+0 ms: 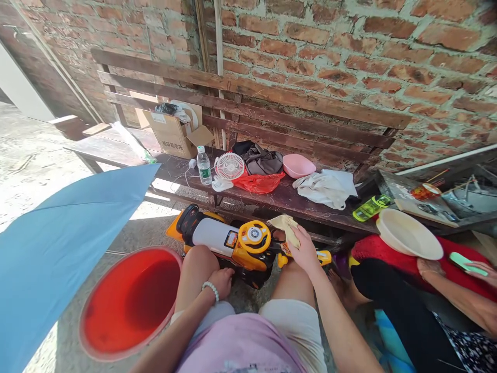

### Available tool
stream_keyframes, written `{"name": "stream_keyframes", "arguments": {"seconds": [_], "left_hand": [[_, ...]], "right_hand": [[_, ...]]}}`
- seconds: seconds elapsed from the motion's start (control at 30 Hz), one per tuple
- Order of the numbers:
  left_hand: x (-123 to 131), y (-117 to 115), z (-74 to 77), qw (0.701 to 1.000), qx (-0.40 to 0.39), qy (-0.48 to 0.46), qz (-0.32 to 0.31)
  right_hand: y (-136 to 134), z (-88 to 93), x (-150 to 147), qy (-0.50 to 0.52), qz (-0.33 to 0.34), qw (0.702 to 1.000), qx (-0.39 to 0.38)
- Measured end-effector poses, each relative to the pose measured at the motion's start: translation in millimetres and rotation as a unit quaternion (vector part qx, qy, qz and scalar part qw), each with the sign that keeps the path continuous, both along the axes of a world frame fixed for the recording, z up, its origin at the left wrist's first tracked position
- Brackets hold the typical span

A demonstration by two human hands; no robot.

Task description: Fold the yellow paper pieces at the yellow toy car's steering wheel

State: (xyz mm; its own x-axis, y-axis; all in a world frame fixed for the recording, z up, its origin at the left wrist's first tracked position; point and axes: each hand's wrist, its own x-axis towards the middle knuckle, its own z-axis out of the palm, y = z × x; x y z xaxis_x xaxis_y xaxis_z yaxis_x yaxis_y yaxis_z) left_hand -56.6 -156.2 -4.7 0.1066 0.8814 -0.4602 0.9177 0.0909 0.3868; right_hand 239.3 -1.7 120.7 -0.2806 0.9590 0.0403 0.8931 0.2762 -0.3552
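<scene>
My right hand (303, 249) grips a pale yellow cloth (286, 227), bunched under the fingers with one end spreading to the left. It is over the front of a yellow and black ride-on toy car (217, 235), just right of the toy's yellow steering wheel (254, 236). My left hand (220, 283), with a pale bead bracelet at the wrist, rests on my left leg with its fingers curled in. I see nothing in it, though the fingertips are partly hidden. The toy stands on the ground between my knees and the bench.
A red tub (91, 316) of liquid stands at my left, below a blue umbrella (77, 223). The wooden bench (174, 173) bears a carton (174, 137), water bottle (204, 167), fan (230, 166) and pink bowl (298, 165). At right, another person holds a cream basin (407, 234) and green object (468, 263).
</scene>
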Motion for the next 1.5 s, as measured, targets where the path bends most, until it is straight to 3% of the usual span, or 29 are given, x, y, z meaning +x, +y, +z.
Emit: {"name": "stream_keyframes", "arguments": {"seconds": [0.1,0.23,0.33,0.53,0.6,0.73,0.87,0.93,1.03,1.13,1.3,1.4,1.5], "left_hand": [[3.3,2.3,0.5,1.0,-0.001,0.003,0.0],[3.8,-0.2,0.5,1.0,0.0,0.001,0.001],[0.2,-4.4,2.1,1.0,-0.001,0.002,0.004],[-4.7,-6.2,5.7,1.0,-0.006,0.01,0.01],[-3.2,-5.0,5.0,1.0,-0.005,0.011,0.01],[3.0,-0.2,2.6,1.0,-0.006,0.013,0.005],[8.4,4.7,2.3,1.0,-0.009,0.017,-0.009],[9.3,4.9,2.6,1.0,-0.01,0.019,-0.016],[7.7,2.3,2.8,1.0,-0.008,0.02,-0.017],[3.4,-1.8,2.8,1.0,-0.006,0.018,-0.007],[-1.9,-5.7,3.7,1.0,-0.005,0.016,0.012],[-0.8,-3.7,4.1,1.0,-0.008,0.018,0.012],[3.5,0.4,4.4,1.0,-0.013,0.022,0.003]], "right_hand": [[15.2,-20.0,18.6,-0.065,-0.031,0.997,-0.022],[0.1,-65.2,24.0,-0.163,-0.042,0.984,-0.063],[-10.2,-82.9,37.5,-0.203,-0.052,0.976,-0.052],[-3.2,-83.4,107.3,-0.248,-0.155,0.953,-0.083],[-2.3,-82.8,117.8,-0.248,-0.178,0.947,-0.098],[-9.7,-80.7,82.9,-0.23,-0.199,0.946,-0.109],[-22.7,-79.7,18.8,-0.182,-0.127,0.971,-0.09],[-27.0,-79.6,2.6,-0.169,-0.111,0.975,-0.096],[-28.5,-79.6,11.4,-0.169,-0.088,0.976,-0.105],[-23.9,-79.3,49.4,-0.178,-0.081,0.975,-0.101],[-8.6,-78.1,107.3,-0.205,-0.192,0.949,-0.145],[-9.1,-80.1,102.3,-0.204,-0.191,0.949,-0.146],[-23.0,-85.5,71.5,-0.187,-0.162,0.961,-0.12]]}}
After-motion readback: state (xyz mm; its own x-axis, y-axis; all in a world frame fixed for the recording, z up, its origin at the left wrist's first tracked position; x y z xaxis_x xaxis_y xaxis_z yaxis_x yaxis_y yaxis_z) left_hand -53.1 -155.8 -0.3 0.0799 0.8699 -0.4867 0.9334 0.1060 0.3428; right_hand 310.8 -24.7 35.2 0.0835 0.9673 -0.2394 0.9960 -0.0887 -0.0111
